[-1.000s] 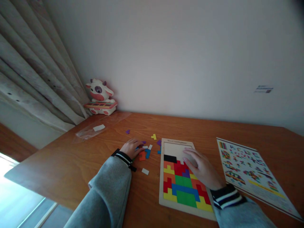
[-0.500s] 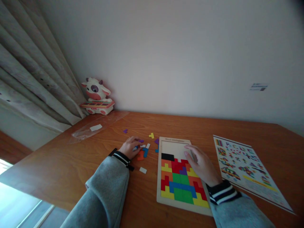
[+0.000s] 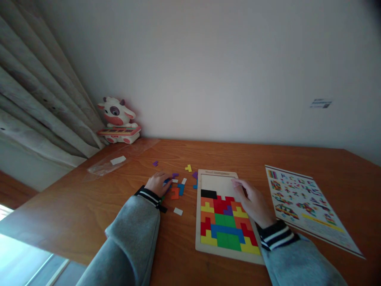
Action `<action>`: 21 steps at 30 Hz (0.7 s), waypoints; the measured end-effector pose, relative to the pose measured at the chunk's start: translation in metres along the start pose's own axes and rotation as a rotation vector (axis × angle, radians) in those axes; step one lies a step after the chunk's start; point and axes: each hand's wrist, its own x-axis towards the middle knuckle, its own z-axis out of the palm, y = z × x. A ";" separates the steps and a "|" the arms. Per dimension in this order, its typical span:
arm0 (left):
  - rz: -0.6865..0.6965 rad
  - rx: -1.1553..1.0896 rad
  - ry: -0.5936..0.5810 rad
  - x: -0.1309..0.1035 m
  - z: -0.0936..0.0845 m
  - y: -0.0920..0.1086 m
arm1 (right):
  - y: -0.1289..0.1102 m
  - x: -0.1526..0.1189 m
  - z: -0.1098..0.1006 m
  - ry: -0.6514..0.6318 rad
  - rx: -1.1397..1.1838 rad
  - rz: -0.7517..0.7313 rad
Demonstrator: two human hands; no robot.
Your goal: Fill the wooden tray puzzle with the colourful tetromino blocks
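My left hand (image 3: 159, 184) reaches over the loose puzzle pieces left of the board. Its fingers are stretched out and touch or hover over a blue piece (image 3: 167, 182), partly covered. Close by lie an orange piece (image 3: 175, 194), another blue piece (image 3: 181, 189), a purple piece (image 3: 175, 175) and small white pieces. My right hand (image 3: 253, 202) hangs over the right side of the wooden puzzle board (image 3: 198, 222), fingers bent, with no piece visible in them. Coloured blocks fill the board's lower part; a black piece (image 3: 208, 194) sits at their upper left, below bare tray.
A printed pattern sheet (image 3: 306, 198) lies right of the board. At the far left stand a cow toy with a keyboard (image 3: 119, 121) and a clear plastic bag (image 3: 102, 169). A yellow piece (image 3: 188, 168) and a white piece (image 3: 177, 211) lie apart on the wooden table (image 3: 178, 254).
The view has shifted slightly. My left hand has drawn back a little from the pieces, uncovering more of them. My right thumb and fingertips have come closer together over the board.
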 end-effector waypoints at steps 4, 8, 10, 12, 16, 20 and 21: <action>0.140 -0.075 0.020 -0.002 -0.001 0.004 | 0.000 0.000 0.000 0.000 -0.006 -0.003; 0.300 -0.163 -0.001 -0.004 0.003 0.007 | -0.002 0.000 0.000 -0.004 -0.019 -0.018; 0.330 -0.208 0.003 -0.003 0.008 0.008 | -0.003 0.000 0.001 -0.003 -0.018 -0.030; 0.337 -0.240 0.021 -0.002 0.011 0.010 | -0.004 0.000 0.001 0.005 -0.020 -0.036; 0.335 -0.236 0.043 -0.003 0.012 0.017 | -0.005 0.000 0.001 0.023 -0.029 -0.055; 0.314 -0.197 0.031 -0.004 0.010 0.026 | -0.004 0.000 0.000 0.023 -0.034 -0.073; 0.317 -0.202 0.019 -0.004 0.009 0.028 | -0.004 0.000 0.000 0.025 -0.036 -0.074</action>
